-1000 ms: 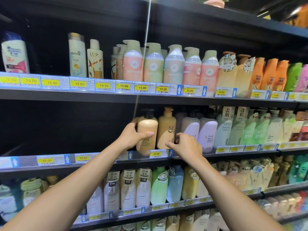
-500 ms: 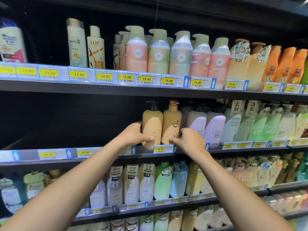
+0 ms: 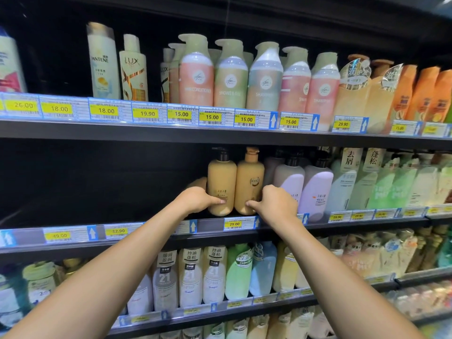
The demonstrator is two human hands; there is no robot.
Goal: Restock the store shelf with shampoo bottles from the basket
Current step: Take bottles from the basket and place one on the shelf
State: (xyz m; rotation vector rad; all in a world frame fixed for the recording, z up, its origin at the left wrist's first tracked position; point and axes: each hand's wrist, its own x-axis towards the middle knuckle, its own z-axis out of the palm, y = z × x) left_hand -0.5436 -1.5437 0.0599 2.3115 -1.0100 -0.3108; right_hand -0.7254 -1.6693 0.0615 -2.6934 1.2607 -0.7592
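On the dark metal store shelf (image 3: pixel 210 225) stand, side by side, a black-pumped tan plastic shampoo bottle (image 3: pixel 221 177), its base wrapped by the left hand (image 3: pixel 197 199), and a tan-capped tan plastic shampoo bottle (image 3: pixel 249 179), gripped low by the curled right hand (image 3: pixel 276 201).

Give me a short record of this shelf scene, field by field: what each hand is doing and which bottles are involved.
Setting: store shelving, action at the middle shelf
Left hand: grips the black-pump tan bottle, thumb on its front
Right hand: grips the tan-cap bottle, thumb on its front
Bottle pose: both upright, side by side on the shelf
Neighbours: lilac bottles to their right
Price below: 29.00 tag
Basket: not in view
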